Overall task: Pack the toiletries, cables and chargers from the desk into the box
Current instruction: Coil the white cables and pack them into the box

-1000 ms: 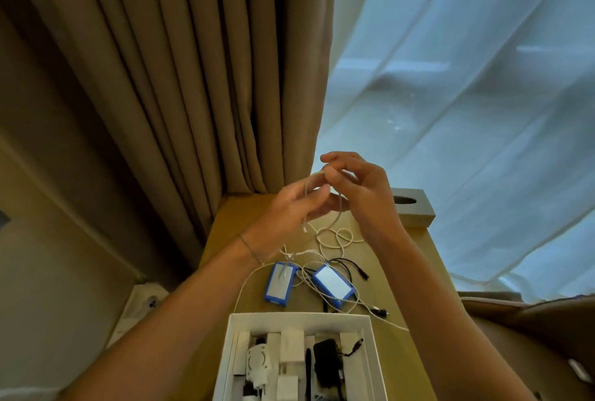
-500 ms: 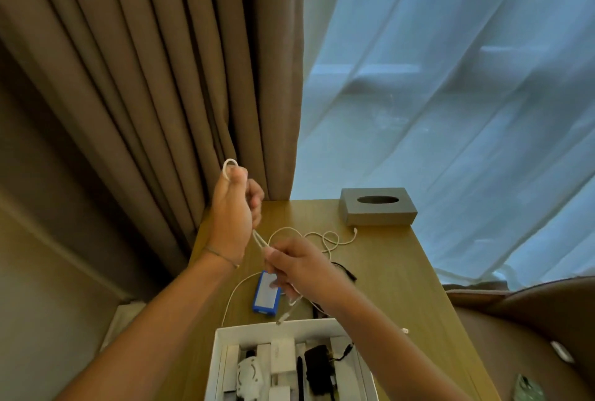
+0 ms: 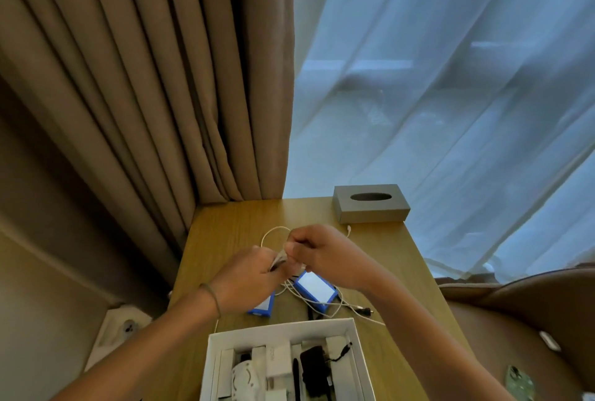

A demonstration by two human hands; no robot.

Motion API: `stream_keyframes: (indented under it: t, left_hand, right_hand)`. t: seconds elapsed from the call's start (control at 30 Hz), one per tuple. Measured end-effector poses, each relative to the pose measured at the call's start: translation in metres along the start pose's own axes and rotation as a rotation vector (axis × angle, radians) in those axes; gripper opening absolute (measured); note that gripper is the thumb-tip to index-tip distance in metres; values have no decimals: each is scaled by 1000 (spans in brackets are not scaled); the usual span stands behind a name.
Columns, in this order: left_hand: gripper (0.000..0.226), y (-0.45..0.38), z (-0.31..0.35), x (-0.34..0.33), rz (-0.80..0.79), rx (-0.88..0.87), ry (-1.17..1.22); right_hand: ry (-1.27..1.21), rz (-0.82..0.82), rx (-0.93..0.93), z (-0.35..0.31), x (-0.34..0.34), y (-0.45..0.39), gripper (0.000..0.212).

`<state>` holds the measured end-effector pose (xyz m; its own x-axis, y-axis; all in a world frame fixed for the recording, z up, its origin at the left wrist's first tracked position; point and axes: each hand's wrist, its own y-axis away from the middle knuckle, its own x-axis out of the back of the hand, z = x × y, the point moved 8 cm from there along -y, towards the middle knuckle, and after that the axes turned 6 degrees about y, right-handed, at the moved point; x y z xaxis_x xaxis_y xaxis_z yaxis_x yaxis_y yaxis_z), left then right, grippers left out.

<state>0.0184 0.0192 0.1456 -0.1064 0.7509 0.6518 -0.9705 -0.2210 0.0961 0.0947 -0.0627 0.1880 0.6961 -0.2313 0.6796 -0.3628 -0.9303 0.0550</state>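
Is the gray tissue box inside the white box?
No, the gray tissue box stands on the desk by the curtain, far from the white box.

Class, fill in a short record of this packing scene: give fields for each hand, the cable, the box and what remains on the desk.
left hand: pinches white cable
right hand: pinches same cable
cable: loop above the desk
box: open, black charger inside
remaining: two blue-edged devices, loose cables
far corner: grey tissue box
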Motion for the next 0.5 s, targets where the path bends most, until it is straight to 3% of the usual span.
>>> stream_keyframes:
  t: [0.17, 0.27, 0.37, 0.5]
  left_hand:
    - [51, 4, 8, 4, 152, -40, 386]
    - [49, 6, 6, 10, 283, -44, 462]
    - [48, 10, 6, 7, 318, -58, 496]
    - [39, 14, 7, 20, 562, -85, 670]
  right_hand:
    - [-47, 172, 31, -7, 6, -1, 27]
    - [-74, 337, 65, -8, 11, 1, 8]
    - [-116, 421, 72, -4, 16, 3, 13]
    - [-201, 476, 63, -11, 2, 3, 11]
